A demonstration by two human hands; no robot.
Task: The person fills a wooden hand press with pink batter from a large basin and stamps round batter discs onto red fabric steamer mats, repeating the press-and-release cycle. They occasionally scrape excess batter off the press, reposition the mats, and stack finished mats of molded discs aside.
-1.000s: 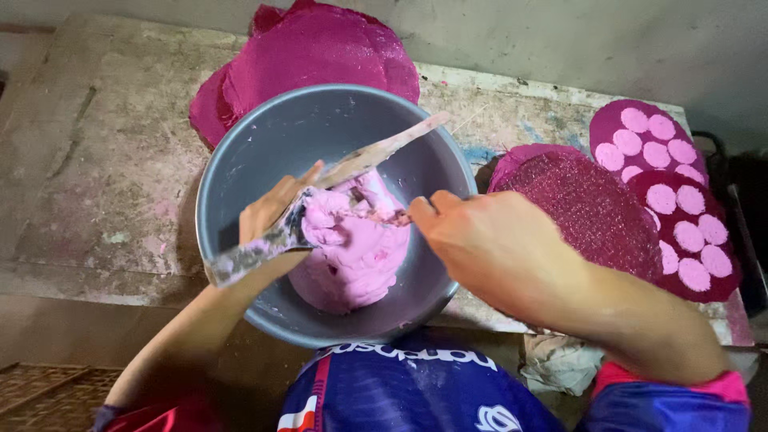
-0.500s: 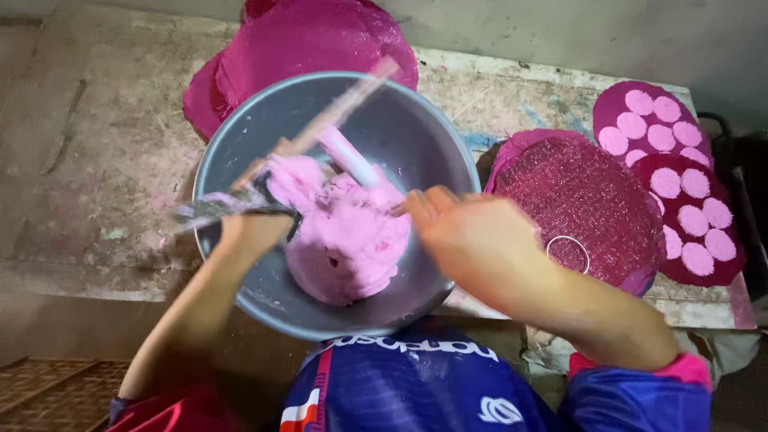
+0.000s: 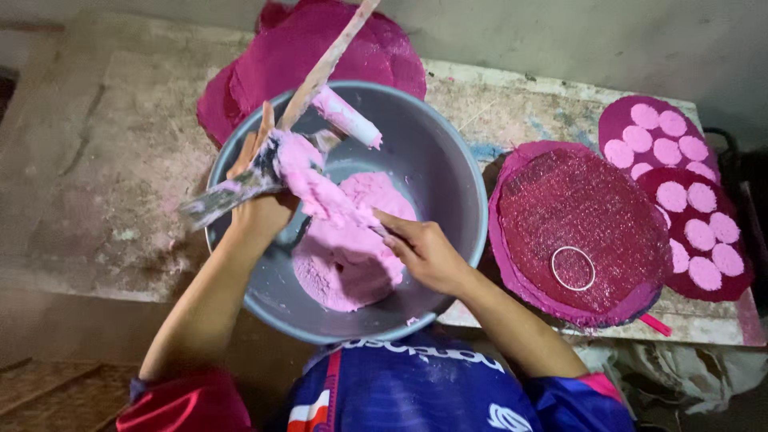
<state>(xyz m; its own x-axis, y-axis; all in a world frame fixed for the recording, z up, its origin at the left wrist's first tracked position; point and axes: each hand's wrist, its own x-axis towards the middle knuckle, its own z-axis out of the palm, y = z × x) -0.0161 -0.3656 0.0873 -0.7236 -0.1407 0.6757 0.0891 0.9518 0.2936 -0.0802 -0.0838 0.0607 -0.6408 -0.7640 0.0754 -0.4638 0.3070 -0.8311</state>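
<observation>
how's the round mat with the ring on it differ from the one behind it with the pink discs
The near mat is bare apart from one thin ring; the far mat carries rows of pale pink discs. The near mat lies fully in view and overlaps the far mat, which is partly hidden. Both are round, magenta and flat on the table.

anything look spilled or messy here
Nothing is knocked over. Pink paste sits inside the grey bowl; a clump hangs off the scraper in the left hand. The worn table carries pink dust and stains, and a loose ring lies on the round mat.
</observation>
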